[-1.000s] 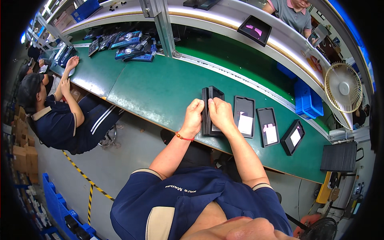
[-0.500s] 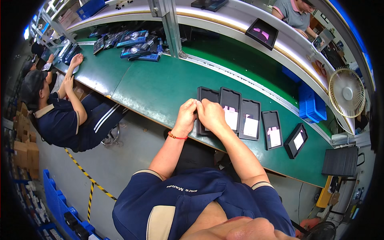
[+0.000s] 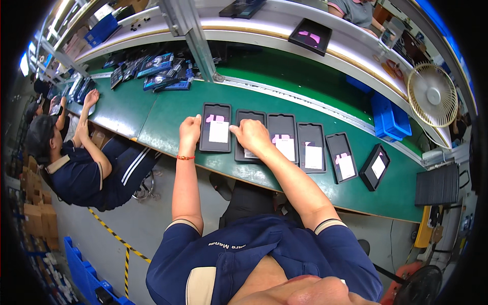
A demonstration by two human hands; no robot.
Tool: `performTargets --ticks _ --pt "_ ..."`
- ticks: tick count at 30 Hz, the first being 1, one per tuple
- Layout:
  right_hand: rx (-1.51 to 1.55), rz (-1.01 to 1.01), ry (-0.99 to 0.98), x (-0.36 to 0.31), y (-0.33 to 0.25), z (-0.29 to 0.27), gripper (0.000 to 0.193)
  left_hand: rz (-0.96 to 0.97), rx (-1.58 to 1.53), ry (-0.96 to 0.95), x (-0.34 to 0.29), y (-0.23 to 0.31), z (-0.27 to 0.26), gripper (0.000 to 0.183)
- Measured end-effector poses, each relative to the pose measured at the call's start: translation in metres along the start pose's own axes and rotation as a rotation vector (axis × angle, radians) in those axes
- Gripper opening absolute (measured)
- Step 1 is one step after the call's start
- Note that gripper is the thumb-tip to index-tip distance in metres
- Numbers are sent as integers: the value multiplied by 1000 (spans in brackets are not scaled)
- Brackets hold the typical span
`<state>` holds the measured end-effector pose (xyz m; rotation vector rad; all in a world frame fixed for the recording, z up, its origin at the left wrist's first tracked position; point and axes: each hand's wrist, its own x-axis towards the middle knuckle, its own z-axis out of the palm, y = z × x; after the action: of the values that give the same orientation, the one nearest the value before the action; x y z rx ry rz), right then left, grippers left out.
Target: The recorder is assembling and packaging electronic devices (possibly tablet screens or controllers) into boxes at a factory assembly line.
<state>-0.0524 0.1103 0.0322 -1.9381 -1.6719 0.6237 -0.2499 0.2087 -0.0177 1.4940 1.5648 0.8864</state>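
Observation:
Several shallow black trays lie in a row on the green table, with white cards and pink pieces in most of them. My left hand (image 3: 190,130) is closed at the left edge of the leftmost tray (image 3: 205,136), whose pink piece and white card (image 3: 218,132) show plainly. My right hand (image 3: 252,136) rests over the second tray (image 3: 246,114), its fingers curled downward and its thumb reaching toward the first tray's right edge. Whatever lies under those fingers is hidden; part of a white card shows below them. The third tray (image 3: 281,120) sits just right of my right hand.
Farther right are more trays, the last one tilted (image 3: 375,167). A shelf (image 3: 264,31) above carries another black tray (image 3: 310,36). Dark packages (image 3: 157,73) are piled back left. A blue bin (image 3: 390,118) and a fan (image 3: 432,95) stand right. Co-workers sit left and beyond the shelf.
My hands were together over the leftmost trays; now they are apart. One tray stands separately at the left of the row, with my left hand at its edge. The view has shifted.

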Motion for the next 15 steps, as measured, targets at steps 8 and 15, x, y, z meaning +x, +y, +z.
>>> performTargets --ticks 8,15 --pt "-460 220 628 -115 120 -108 23 689 589 94 -124 54 54 58" --pt "-513 673 415 -150 167 -106 30 635 714 -26 -129 43 84 73"
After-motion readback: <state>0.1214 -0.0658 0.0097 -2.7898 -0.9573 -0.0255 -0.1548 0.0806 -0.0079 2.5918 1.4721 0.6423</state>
